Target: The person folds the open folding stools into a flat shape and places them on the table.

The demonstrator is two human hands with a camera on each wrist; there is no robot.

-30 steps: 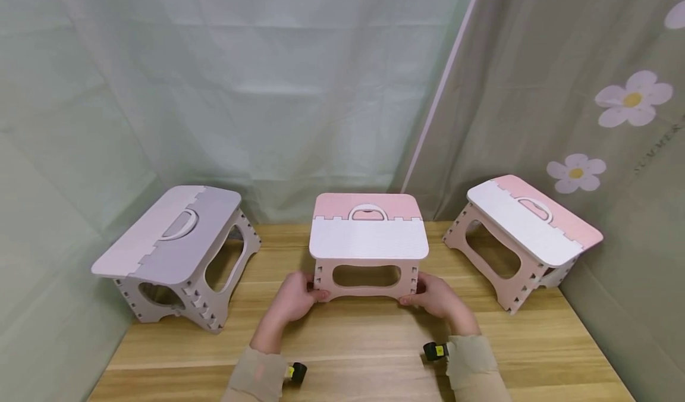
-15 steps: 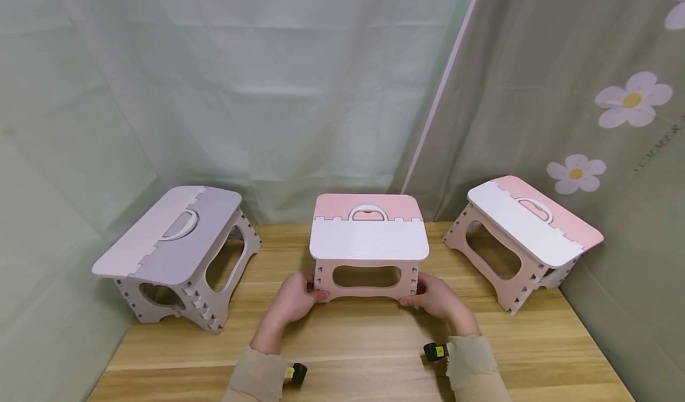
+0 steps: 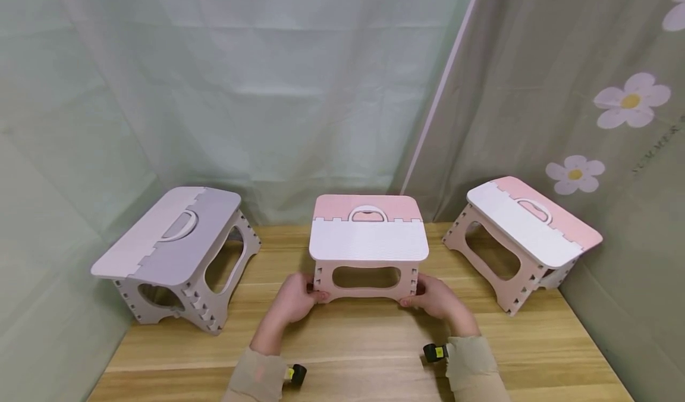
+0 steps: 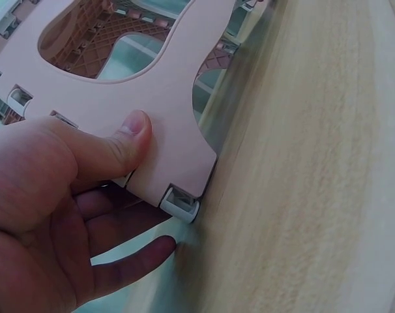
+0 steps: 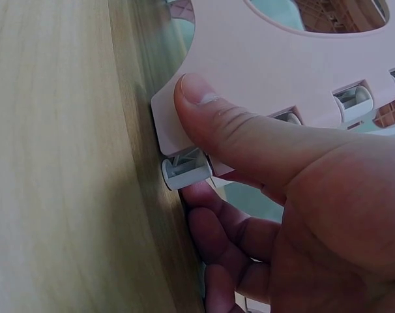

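A pink and white folding step stool stands unfolded in the middle of the wooden table, its white carrying handle lying on top. My left hand grips the lower left corner of its front leg panel, thumb on the front face and fingers behind the edge. At the lower right corner my right hand holds the panel the same way. In the left wrist view the thumb presses flat on the pink panel. The right wrist view has the other thumb near the panel's foot, with curled fingers behind.
To the left stands a grey-purple folding stool, angled inward. Another pink and white stool stands angled at the right. Curtains hang close behind the wooden table and along both sides.
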